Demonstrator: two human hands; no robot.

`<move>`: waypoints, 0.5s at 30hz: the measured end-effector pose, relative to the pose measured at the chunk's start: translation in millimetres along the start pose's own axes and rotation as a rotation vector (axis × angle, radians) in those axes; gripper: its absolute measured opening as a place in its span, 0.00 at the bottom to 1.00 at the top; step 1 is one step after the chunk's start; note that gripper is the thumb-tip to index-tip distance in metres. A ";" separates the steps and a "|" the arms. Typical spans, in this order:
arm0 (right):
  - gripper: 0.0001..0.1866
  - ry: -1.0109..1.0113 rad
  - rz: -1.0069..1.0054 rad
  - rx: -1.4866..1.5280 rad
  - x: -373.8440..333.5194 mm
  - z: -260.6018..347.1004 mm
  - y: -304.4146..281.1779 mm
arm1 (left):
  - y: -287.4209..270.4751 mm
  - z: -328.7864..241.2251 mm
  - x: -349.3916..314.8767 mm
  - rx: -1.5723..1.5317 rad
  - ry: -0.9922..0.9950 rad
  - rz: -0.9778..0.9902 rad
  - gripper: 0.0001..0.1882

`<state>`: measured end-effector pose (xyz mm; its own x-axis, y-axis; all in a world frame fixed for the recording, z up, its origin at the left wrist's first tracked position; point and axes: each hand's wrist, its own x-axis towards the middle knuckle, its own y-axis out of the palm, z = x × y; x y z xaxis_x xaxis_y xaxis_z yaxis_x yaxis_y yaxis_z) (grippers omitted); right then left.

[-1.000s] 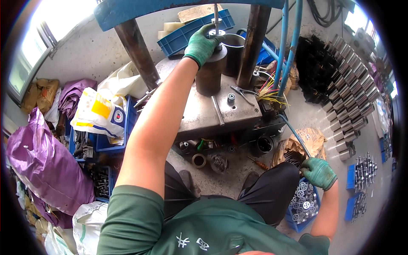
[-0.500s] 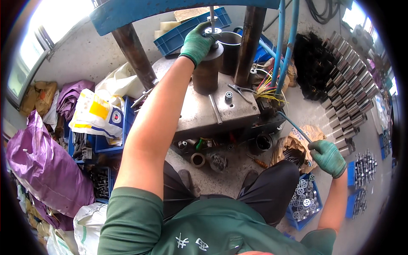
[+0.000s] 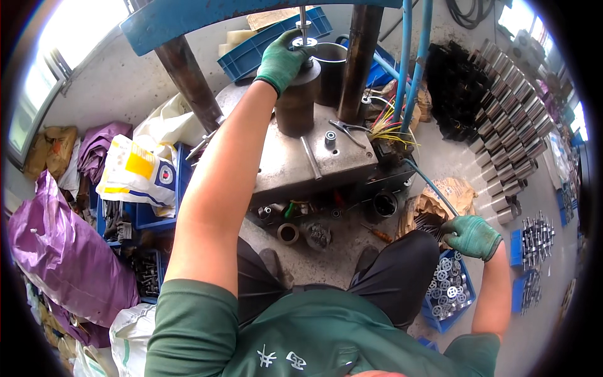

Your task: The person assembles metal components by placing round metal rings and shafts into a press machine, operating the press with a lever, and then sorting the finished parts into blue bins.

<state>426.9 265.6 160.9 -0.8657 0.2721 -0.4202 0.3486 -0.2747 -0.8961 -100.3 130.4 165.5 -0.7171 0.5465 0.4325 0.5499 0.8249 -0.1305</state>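
My left hand (image 3: 281, 61), in a green knit glove, is closed around a slotted metal disc (image 3: 305, 42) at the far middle. The disc sits on a shaft above a thick steel cylinder (image 3: 295, 107), directly below the slim press rod (image 3: 303, 17). Part of the shaft is hidden by my fingers. Off to the right, my right hand (image 3: 474, 237), gloved alike, is wrapped round the end of a long blue lever (image 3: 430, 183). The cylinder stands on a steel press bed (image 3: 282, 166), where a loose metal bar (image 3: 311, 158), a small bushing (image 3: 330, 139) and pliers (image 3: 348, 131) lie.
A blue bin (image 3: 445, 323) of slotted discs stands below my right hand. Rows of steel tubes (image 3: 512, 125) line the right floor. Dark press columns (image 3: 360, 63) and a blue crossbeam (image 3: 251, 17) frame the bed. Purple sacks (image 3: 75, 251) crowd the left.
My right hand has come slightly down and inward with the lever's end. The left hand keeps its grip on the disc. The whole view has shifted a little.
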 end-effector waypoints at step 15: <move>0.13 -0.027 -1.354 0.019 69.1 -37.7 -93.9 | -8.0 -6.0 -4.3 -0.088 -0.021 0.037 0.23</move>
<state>347.9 345.0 210.7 -0.5296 0.3186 0.7861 -0.7807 0.1792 -0.5986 -99.0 120.6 170.0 -0.7035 0.5803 0.4103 0.6114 0.7885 -0.0669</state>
